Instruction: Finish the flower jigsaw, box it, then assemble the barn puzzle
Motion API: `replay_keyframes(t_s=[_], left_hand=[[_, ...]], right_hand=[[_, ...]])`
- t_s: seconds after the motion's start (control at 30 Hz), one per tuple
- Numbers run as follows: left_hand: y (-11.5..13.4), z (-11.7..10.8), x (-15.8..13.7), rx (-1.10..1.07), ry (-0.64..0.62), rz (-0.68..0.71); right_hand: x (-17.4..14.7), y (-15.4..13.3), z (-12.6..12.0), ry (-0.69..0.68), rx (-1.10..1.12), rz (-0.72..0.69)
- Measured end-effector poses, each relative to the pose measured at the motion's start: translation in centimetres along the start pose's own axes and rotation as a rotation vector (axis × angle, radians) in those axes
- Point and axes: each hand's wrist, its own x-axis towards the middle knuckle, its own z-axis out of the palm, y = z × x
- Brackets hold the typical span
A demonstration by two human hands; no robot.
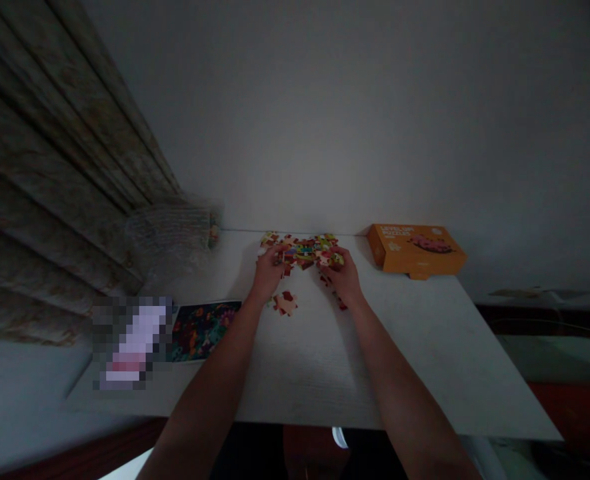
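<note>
We have the joined puzzle (305,249) on the tabletop (319,373) near the wall, its long axis running from nine o'clock to three o'clock. Our left hand (271,267) is at its nine o'clock end and our right hand (343,268) at its three o'clock end, so the puzzle lies between them, about equally near both. From our left hand it stretches towards two o'clock; from our right, towards ten. Both hands have bent fingers touching pieces, but in this dim light we cannot tell whether either pinches a piece or merely rests there. A loose clump (287,304) lies apart, at five o'clock from our left hand, the nearer one.
</note>
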Motion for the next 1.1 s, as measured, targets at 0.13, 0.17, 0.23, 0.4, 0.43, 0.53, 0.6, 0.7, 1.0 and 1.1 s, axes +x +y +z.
replay_keyframes(t_s=[0.13, 0.17, 0.23, 0.4, 0.43, 0.53, 0.6, 0.7, 1.0, 1.1], left_hand=[[0.5, -0.1, -0.3, -0.029, -0.003, -0.015], [0.5, -0.1, -0.3, -0.023, 0.000, -0.015], [0.5, -0.1, -0.4, 0.007, 0.004, 0.000], [0.1, 0.2, -0.4, 0.079, -0.024, 0.057], [0.1, 0.3, -0.4, 0.070, -0.037, 0.075], [0.6, 0.6, -0.9, -0.001, -0.098, 0.152], [1.2, 0.5, -2.1, -0.029, -0.140, 0.198], [2.0, -0.4, -5.6, 0.000, -0.221, 0.221], [-0.1, -4.4, -17.4, 0.344, -0.428, 0.370], [-0.5, -4.3, -17.6, 0.527, -0.427, 0.477]], right_hand=[[-0.1, -0.6, -0.1, 0.025, 0.113, 0.005], [-0.2, -0.7, -0.2, 0.031, 0.116, 0.008], [-0.2, -0.9, -0.3, 0.051, 0.103, 0.021], [-0.2, -1.0, -0.8, 0.118, 0.138, 0.025], [-0.1, -1.0, -0.8, 0.133, 0.152, 0.030], [0.0, -1.0, -0.9, 0.162, 0.188, 0.067], [0.1, -1.0, -1.0, 0.172, 0.191, 0.094], [0.1, -1.1, -1.0, 0.203, 0.191, 0.099], [-0.1, -1.4, -0.9, 0.190, 0.256, 0.099], [-0.2, -1.4, -1.1, 0.200, 0.238, 0.039]])
